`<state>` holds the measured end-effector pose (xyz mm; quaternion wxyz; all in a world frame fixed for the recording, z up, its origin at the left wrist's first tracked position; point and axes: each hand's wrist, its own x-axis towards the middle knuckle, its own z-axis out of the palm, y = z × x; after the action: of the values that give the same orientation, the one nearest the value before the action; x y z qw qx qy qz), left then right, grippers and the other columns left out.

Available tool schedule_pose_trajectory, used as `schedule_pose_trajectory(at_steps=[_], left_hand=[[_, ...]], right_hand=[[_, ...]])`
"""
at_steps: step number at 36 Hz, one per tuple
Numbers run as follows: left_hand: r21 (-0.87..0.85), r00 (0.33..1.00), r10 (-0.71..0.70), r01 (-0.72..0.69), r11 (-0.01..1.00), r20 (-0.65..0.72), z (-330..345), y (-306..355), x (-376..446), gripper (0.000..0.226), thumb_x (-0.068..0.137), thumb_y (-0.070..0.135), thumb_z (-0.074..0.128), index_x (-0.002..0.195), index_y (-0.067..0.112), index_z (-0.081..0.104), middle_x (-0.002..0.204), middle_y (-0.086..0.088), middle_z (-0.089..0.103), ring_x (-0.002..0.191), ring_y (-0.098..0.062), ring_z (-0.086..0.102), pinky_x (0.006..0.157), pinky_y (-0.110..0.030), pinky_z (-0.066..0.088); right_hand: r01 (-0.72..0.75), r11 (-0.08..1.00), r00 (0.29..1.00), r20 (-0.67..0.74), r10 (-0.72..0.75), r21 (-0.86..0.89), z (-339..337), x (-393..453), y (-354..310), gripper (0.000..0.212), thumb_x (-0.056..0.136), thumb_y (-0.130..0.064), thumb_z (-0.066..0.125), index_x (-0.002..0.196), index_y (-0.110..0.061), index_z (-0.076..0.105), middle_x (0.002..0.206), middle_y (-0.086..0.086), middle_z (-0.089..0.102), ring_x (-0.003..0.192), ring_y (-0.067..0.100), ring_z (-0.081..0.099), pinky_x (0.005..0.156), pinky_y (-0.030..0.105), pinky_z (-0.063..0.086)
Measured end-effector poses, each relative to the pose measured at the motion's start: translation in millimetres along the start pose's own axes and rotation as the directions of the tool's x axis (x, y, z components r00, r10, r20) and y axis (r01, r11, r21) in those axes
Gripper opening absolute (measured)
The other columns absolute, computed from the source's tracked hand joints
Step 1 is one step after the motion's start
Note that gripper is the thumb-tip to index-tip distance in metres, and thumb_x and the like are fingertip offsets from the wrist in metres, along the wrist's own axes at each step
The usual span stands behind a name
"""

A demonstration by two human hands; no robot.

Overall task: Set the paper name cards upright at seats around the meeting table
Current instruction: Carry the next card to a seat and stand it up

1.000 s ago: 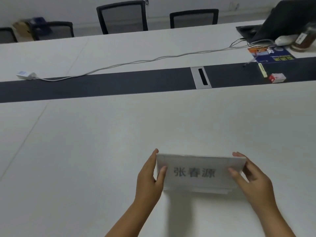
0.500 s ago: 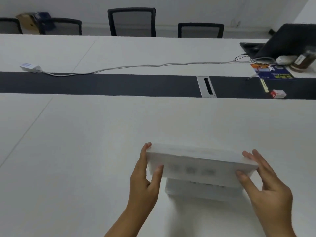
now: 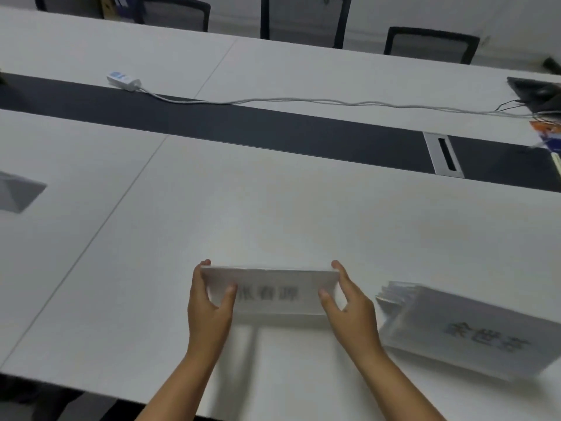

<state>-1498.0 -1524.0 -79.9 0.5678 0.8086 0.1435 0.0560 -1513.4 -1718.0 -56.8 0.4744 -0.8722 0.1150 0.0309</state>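
We held the name card [image 3: 268,291] near the table [image 3: 273,214] edge, the left hand [image 3: 208,308] pinching its left end and the right hand [image 3: 349,305] its right, printed face toward us. Released unevenly, the folded paper could splay and fall flat. Compared with half a second earlier, its characters read again, and a stack of cards [image 3: 467,326] at right and a standing card [image 3: 18,191] at far left had entered view.

Power strip [image 3: 123,81]: white, on the dark centre band [image 3: 273,129].
Cable [image 3: 303,102]: runs from it rightward.
Office chairs [image 3: 305,19]: along the far side.
Grommet plate [image 3: 444,154]: silver, slotted.
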Motion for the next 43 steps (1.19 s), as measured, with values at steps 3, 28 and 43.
schedule_pose_trajectory(at_steps=[3,28,43], left_hand=[[0.099,1.000,-0.009,0.007,0.995,0.012,0.0,-16.0,14.9,0.049,0.082,0.010,0.059,0.126,0.011,0.036,0.130,0.002,0.044,0.124,-0.020,0.041,0.099,-0.031,0.033],[0.181,0.998,-0.065,0.069,0.981,-0.027,4.8,-45.8,119.8,0.043,0.081,0.008,0.059,0.123,0.011,0.051,0.120,-0.010,0.061,0.109,-0.026,0.055,0.093,-0.036,0.042],[0.154,0.998,-0.055,0.059,0.986,-0.030,10.7,-50.0,139.5,0.047,0.080,0.004,0.059,0.126,0.009,0.048,0.122,-0.011,0.059,0.108,-0.022,0.053,0.090,-0.024,0.035]], right_hand=[[-0.064,0.998,0.998,0.014,0.064,0.020,22.9,11.5,11.7,0.047,0.090,-0.015,0.047,0.135,-0.019,0.033,0.139,0.004,0.046,0.117,0.016,0.052,0.096,0.021,0.037],[-0.109,0.981,0.987,-0.095,0.126,0.162,74.5,95.9,4.5,0.061,0.078,-0.011,0.065,0.132,-0.014,0.039,0.139,0.002,0.045,0.127,0.016,0.042,0.108,0.030,0.033],[-0.132,0.965,0.991,0.059,0.122,0.226,73.2,137.0,6.2,0.068,0.083,-0.014,0.059,0.139,-0.027,0.023,0.123,-0.001,0.054,0.104,0.008,0.050,0.085,0.017,0.039]])
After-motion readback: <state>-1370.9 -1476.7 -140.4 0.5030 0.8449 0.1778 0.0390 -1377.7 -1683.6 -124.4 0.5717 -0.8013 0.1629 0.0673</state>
